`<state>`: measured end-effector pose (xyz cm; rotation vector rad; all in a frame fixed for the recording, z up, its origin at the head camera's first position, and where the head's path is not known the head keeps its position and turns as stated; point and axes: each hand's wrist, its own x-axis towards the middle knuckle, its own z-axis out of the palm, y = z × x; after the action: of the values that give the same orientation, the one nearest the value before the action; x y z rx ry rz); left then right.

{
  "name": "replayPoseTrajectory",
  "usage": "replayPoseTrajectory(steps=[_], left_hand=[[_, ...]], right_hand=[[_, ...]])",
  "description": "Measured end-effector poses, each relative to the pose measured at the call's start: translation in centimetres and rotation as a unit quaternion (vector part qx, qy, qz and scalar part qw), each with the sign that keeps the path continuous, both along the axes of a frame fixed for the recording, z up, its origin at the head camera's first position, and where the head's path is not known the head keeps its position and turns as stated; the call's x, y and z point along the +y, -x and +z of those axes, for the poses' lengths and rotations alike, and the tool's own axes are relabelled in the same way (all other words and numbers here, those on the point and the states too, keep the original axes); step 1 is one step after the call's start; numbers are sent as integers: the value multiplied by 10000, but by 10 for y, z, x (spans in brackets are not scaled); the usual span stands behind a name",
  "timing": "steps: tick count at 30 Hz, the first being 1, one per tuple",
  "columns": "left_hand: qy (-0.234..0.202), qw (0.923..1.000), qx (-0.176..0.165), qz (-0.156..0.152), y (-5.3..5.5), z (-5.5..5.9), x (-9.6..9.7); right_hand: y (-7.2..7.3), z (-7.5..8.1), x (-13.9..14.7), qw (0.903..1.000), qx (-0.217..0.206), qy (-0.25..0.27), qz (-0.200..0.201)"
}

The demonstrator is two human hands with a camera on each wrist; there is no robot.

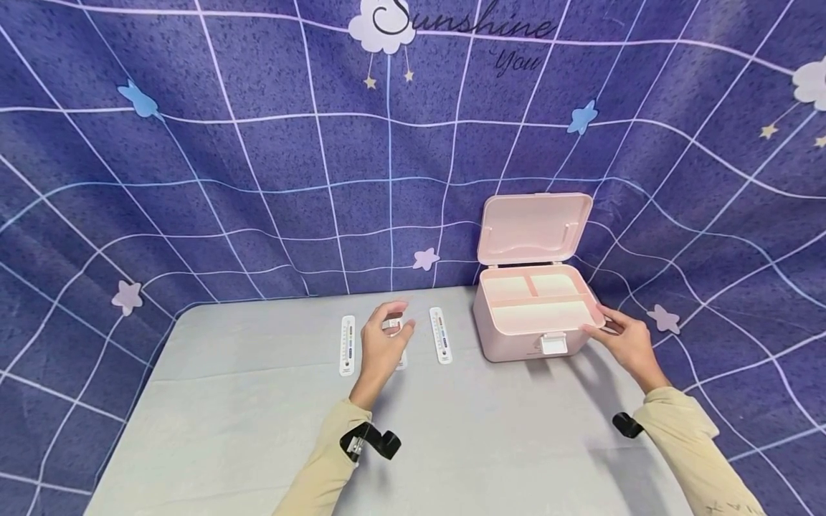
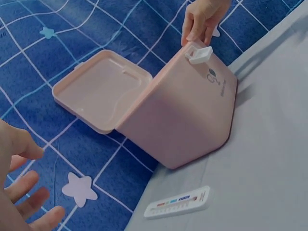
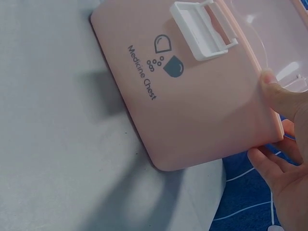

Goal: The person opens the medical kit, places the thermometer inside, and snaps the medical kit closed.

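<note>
A pink medicine chest [image 1: 519,344] stands on the table with its lid [image 1: 535,229] raised, showing a divided tray [image 1: 542,315] inside. My right hand [image 1: 624,340] grips the chest's front right corner, thumb on the rim in the right wrist view and fingers round the side. Its white latch [image 3: 204,31] is flipped outward. My left hand [image 1: 383,347] hovers over a white thermometer strip [image 1: 403,360], which it partly hides; the thumb and fingers are apart, with nothing between them. Similar thermometers lie to its left [image 1: 347,345] and right [image 1: 442,335].
The grey-covered table [image 1: 258,430] meets a blue grid-patterned curtain [image 1: 258,158] along its back and sides. The open lid leans back close to the curtain. Black wrist mounts [image 1: 371,438] sit on both sleeves.
</note>
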<state>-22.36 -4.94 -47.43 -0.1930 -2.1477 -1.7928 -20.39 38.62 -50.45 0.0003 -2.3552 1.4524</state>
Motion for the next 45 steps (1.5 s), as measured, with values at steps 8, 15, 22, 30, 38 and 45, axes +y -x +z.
replayPoseTrajectory(steps=[8, 15, 22, 30, 38, 45], left_hand=[[-93, 9997, -67, 219, -4, -8, -12], [30, 9988, -172, 456, -9, -20, -19], [0, 9977, -249, 636, -10, -28, -31], [-31, 9958, -351, 843, -10, -33, -40], [-130, 9924, -463, 1128, -10, -43, -50], [-11, 9859, -597, 1563, -12, -53, -59]], right_hand=[[-7, 17, -14, 9987, -378, -281, -191], [-6, 12, -9, 9974, -429, -497, -284], [-2, 2, -2, 9970, -459, -543, -301], [-1, 2, -3, 9978, -397, -415, -326], [-2, 3, -3, 9982, -404, -323, -309], [-2, 1, -3, 9984, -386, -287, -305]])
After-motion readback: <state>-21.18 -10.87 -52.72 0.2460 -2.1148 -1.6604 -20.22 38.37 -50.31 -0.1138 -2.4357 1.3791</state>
